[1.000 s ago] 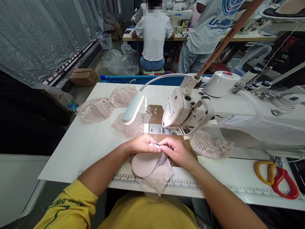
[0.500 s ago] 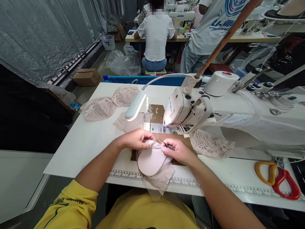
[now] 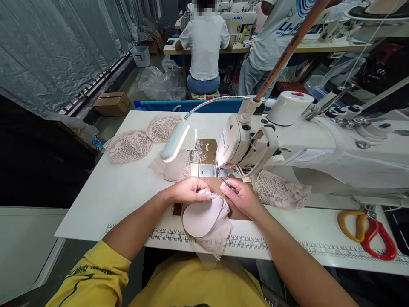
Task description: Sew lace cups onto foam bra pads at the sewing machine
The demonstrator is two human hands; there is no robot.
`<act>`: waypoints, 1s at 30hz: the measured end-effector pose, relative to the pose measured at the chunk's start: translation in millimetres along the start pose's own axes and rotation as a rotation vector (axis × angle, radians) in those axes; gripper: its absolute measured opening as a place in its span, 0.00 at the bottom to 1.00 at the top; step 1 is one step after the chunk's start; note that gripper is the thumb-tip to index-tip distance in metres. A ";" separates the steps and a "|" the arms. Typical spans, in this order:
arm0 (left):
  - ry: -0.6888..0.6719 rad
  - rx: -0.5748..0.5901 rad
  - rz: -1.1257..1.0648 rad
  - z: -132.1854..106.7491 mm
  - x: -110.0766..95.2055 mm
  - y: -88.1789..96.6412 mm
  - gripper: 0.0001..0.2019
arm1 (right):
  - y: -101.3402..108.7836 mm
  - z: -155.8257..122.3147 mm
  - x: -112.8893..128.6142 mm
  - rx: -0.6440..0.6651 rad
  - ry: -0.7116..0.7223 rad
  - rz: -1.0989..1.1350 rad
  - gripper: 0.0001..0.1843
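Observation:
My left hand pinches the top edge of a pale pink lace bra cup, whose smooth inner side faces up. Loose lace hangs from the cup over the table's front edge. In my right hand is a small dark pointed tool that looks like thread snips, its tip aimed up and left. That hand is apart from the cup, a little to its right. Just beyond both hands are the needle area and metal plate of a white sewing machine.
More lace cups lie at the far left, beside the plate and under the machine arm. A lamp overhangs the table. Large scissors with red and yellow handles rest at right. Two people are beyond the table.
My right hand has let go of the cup's edge and moved slightly right and up with the snips. My left hand still grips the lace. The view has shifted slightly.

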State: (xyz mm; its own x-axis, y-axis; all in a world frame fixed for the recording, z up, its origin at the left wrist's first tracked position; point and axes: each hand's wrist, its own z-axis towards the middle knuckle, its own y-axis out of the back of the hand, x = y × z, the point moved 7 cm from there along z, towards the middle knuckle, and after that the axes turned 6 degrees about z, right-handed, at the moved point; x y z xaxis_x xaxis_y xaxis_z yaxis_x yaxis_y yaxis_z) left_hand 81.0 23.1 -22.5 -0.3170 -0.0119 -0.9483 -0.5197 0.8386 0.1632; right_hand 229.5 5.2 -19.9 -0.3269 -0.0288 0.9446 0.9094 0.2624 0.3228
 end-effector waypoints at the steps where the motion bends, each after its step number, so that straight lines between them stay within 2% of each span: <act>1: -0.002 0.003 -0.019 0.9 1.5 -0.2 0.21 | -2.9 0.2 1.4 0.039 0.018 0.022 0.14; 4: -0.009 0.006 -0.033 3.1 2.9 -1.0 0.20 | -11.8 1.5 4.7 0.101 0.020 0.043 0.13; 7: 0.011 -0.045 0.047 -2.3 -4.0 5.6 0.18 | -18.3 3.0 6.5 0.125 0.002 -0.044 0.13; 11: -0.004 -0.347 0.252 -32.0 -27.1 42.4 0.15 | -16.6 2.0 11.4 0.154 0.033 -0.034 0.16; 13: 0.095 -0.379 0.286 -48.3 -25.1 53.9 0.14 | -13.2 -0.7 15.1 0.163 0.056 0.046 0.17; 16: 0.272 -0.180 0.113 -59.8 -4.6 41.5 0.17 | -12.0 -6.8 19.9 0.191 0.060 0.173 0.18; 18: 0.273 -0.076 -0.131 -57.4 4.2 22.2 0.19 | -15.8 -10.7 20.1 0.237 0.028 0.247 0.18; 19: 0.254 -0.065 -0.259 -53.8 6.8 13.5 0.20 | -18.2 -12.0 19.2 0.265 0.012 0.264 0.18; 21: 0.218 -0.138 -0.437 -45.1 11.8 3.1 0.20 | -19.7 -11.5 15.3 0.280 0.002 0.214 0.18; 22: 0.206 -0.195 -0.482 -41.5 14.4 0.6 0.19 | -17.0 -9.5 12.2 0.244 0.009 0.130 0.18; 24: 0.194 -0.284 -0.507 -37.1 18.5 -1.6 0.17 | -3.4 -3.7 4.6 0.076 0.016 -0.136 0.17; 27: 0.159 -0.305 -0.471 -35.2 19.0 -1.7 0.17 | 16.9 0.0 -0.1 -0.159 0.003 -0.464 0.15; 28: 0.146 -0.314 -0.451 -35.7 18.5 -0.3 0.17 | 18.9 0.1 0.7 -0.181 0.008 -0.492 0.16; 30: 0.126 -0.330 -0.413 -36.9 17.0 2.1 0.18 | 15.0 -0.2 7.0 -0.140 0.059 -0.443 0.18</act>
State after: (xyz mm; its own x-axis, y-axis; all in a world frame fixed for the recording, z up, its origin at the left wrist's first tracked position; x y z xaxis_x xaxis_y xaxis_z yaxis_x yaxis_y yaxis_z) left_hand 45.2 4.5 -28.2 -0.1159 -0.3867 -0.9149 -0.8362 0.5352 -0.1202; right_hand 240.9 8.8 -8.5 -0.6799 -0.1645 0.7146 0.7129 0.0800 0.6967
